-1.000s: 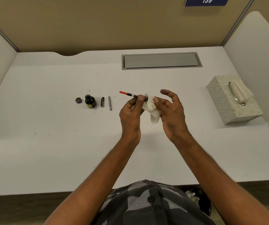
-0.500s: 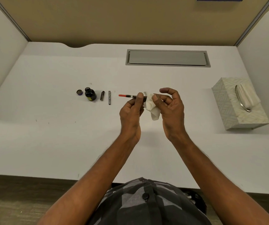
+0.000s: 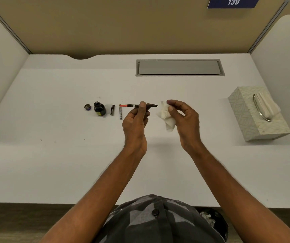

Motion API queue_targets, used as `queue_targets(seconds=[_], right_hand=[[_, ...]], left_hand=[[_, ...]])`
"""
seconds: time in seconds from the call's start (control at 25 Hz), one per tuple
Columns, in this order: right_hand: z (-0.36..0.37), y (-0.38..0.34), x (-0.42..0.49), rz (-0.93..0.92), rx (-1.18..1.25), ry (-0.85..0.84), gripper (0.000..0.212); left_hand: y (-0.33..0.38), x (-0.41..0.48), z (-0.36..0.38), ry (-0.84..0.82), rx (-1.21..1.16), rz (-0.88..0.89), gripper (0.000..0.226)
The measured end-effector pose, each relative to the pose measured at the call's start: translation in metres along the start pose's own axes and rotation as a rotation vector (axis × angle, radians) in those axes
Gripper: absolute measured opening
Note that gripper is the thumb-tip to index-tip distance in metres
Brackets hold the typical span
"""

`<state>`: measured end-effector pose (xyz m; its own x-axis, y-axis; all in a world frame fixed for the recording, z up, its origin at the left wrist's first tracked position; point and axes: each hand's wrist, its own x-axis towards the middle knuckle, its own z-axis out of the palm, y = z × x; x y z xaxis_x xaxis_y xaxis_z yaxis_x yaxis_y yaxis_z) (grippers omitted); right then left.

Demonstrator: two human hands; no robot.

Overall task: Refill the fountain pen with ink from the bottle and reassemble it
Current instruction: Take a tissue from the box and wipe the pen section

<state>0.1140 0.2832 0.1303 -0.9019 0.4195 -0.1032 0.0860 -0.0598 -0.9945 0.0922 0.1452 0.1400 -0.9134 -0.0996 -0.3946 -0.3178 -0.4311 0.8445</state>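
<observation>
My left hand (image 3: 136,123) pinches the pen's inner section (image 3: 137,106), held level above the desk, its red converter end pointing left and its nib pointing right. My right hand (image 3: 184,120) grips a crumpled white tissue (image 3: 166,116) just right of the nib, a small gap between them. The open ink bottle (image 3: 99,109) stands at the left with its cap (image 3: 87,107) lying beside it. A dark pen cap (image 3: 112,109) and a patterned pen barrel (image 3: 120,113) lie on the desk between the bottle and my left hand.
A patterned tissue box (image 3: 245,113) sits at the right, near the white side partition. A grey cable hatch (image 3: 179,67) is set into the back of the white desk (image 3: 53,163). A bin with crumpled tissues (image 3: 210,220) is below the front edge.
My right hand has pulled the tissue off the nib and moved right, so the nib now shows. My left hand has shifted the pen section slightly left.
</observation>
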Motion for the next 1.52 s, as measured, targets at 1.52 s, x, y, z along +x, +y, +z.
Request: queue_targets(seconds=[1.52], right_hand=[[0.023,-0.002,-0.038,-0.186,-0.210,-0.103,0.049]], left_hand=[[0.002,-0.010,-0.002,-0.069,-0.241,-0.222,0.039]])
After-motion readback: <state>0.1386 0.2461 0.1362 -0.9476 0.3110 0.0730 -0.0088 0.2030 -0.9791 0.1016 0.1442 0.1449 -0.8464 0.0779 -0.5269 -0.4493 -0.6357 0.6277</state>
